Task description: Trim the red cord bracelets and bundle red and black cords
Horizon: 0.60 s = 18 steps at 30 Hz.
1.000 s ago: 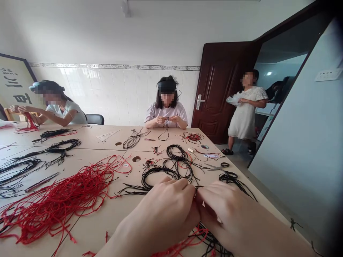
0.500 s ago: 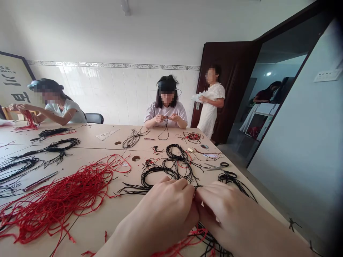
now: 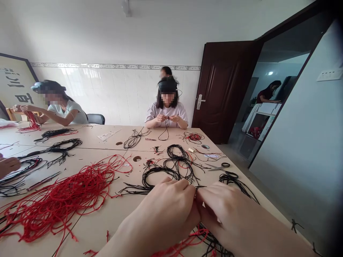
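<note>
Both of my hands meet low in the middle of the head view, fingertips pinched together. My left hand [image 3: 170, 205] is closed, its back toward me. Against it, my right hand [image 3: 223, 203] is closed too, thumb and fingers bent inward. A short end of black cord [image 3: 200, 186] pokes out between them; the rest of it is hidden by my fingers. Beneath the hands lie red cords [image 3: 184, 244] and black cords [image 3: 210, 242] with knotted ends. Just beyond, a looped bundle of black cords [image 3: 160, 169] rests on the table.
A large tangle of red cord [image 3: 72, 191] covers the table's left part. Scissors [image 3: 221, 166] lie near the right edge, by another black cord bundle [image 3: 235, 182]. Tweezers [image 3: 44, 181] lie at left, near a co-worker's hand [image 3: 8, 166]. Two co-workers sit beyond, handling cords.
My hands keep nearly the same pose. The standing person has gone from the door to behind the seated co-worker opposite. A co-worker's hand has come in at the left edge.
</note>
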{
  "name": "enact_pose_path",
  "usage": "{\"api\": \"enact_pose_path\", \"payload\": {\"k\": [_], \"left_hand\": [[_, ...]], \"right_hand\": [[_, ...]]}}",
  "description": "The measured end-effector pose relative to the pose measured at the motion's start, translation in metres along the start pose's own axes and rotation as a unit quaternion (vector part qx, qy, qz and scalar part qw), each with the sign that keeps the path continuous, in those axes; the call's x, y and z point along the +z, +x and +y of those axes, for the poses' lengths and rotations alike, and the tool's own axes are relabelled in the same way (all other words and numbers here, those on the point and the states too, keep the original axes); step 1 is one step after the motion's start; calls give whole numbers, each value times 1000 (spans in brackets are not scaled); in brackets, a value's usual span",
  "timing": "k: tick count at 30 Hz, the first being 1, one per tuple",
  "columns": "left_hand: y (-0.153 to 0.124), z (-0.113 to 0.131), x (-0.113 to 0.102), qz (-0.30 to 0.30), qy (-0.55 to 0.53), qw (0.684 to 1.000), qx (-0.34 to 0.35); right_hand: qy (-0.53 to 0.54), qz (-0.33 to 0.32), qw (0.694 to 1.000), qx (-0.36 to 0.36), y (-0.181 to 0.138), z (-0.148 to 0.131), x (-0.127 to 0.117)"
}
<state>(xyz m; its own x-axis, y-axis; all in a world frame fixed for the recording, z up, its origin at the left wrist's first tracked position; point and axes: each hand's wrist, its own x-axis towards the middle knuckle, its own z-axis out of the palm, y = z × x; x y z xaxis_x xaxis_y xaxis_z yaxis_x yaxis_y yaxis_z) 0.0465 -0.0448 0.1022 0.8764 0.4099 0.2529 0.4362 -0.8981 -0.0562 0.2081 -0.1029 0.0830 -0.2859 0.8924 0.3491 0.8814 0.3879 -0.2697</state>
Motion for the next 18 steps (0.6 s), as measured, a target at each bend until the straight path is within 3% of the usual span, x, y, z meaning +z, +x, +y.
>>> {"api": "enact_pose_path", "payload": {"k": [18], "left_hand": [[-1, 0, -1, -2, -13, 1000, -6]], "right_hand": [[2, -23, 1000, 21, 0, -1, -1]]}}
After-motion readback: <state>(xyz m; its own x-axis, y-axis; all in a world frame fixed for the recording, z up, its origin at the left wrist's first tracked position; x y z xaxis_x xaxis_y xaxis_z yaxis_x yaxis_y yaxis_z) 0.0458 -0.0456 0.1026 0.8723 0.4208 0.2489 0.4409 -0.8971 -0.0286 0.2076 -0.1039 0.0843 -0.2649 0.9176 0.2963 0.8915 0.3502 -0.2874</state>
